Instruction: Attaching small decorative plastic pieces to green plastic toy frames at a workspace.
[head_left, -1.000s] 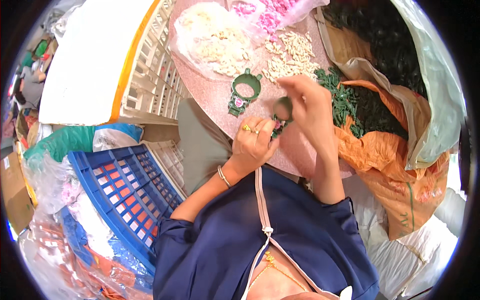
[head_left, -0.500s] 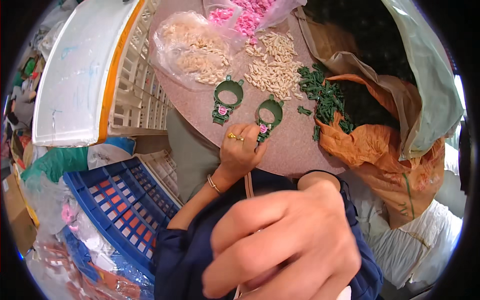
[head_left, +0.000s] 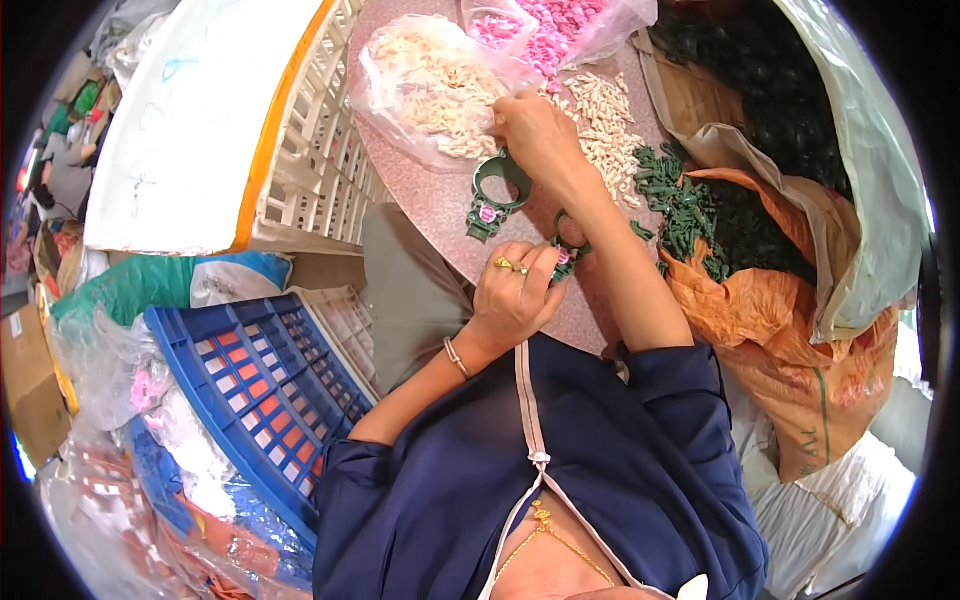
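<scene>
My left hand (head_left: 515, 298) rests at the table's near edge, its fingers closed on a green plastic ring piece (head_left: 572, 232) with a small pink flower on its tab. My right forearm hides part of that ring. Farther forward, my right hand (head_left: 538, 135) reaches to the cream plastic pieces (head_left: 607, 118), its fingertips bent together beside a clear bag of cream pieces (head_left: 425, 85). Whatever its fingers hold is hidden. A second green ring piece (head_left: 515, 178), also with a pink flower, lies on the table just nearer than my right hand.
Small green parts (head_left: 690, 215) are heaped at the table's right, against an orange sack (head_left: 745, 320). Pink pieces (head_left: 560, 30) fill a bag at the back. To the left stand a white crate (head_left: 315, 150) and a blue plastic basket (head_left: 250, 400).
My right hand has gone from close before the camera to the cream pieces on the table. My left hand stays at the green ring piece, and the view has shifted slightly.
</scene>
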